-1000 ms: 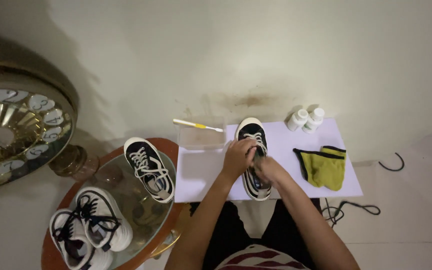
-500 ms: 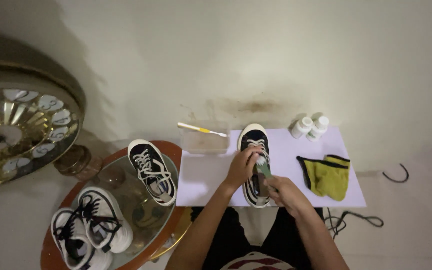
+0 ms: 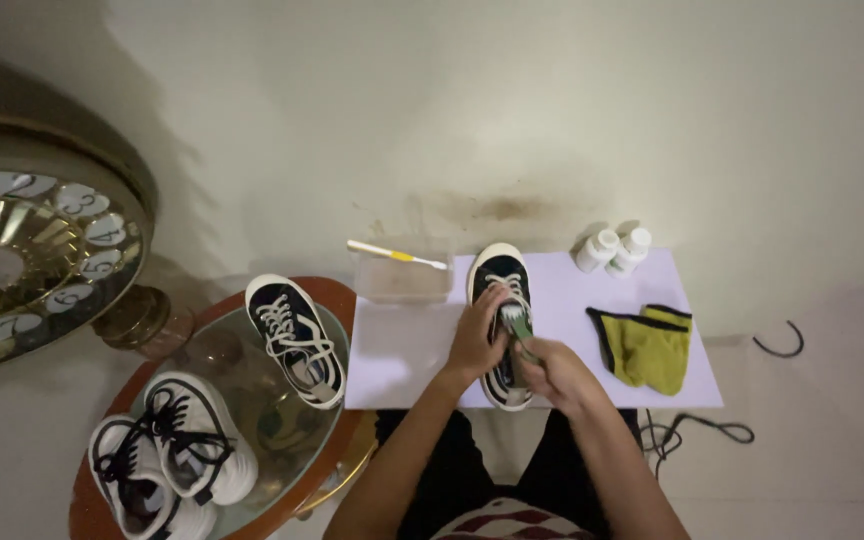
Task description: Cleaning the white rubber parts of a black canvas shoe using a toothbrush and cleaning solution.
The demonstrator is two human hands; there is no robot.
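flanking the black shoe [image 3: 501, 275]: clear tub [image 3: 402, 281], yellow cloth [image 3: 652, 350], white bottles [image 3: 614, 250]

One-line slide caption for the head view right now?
Left hand steadies a black sneaker on a white board while right hand works a green brush over it.

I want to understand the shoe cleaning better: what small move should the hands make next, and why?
Probably a short brush stroke along the laces. The right hand holds a green brush against the black sneaker near its white laces, while the left hand steadies the shoe on the white board.
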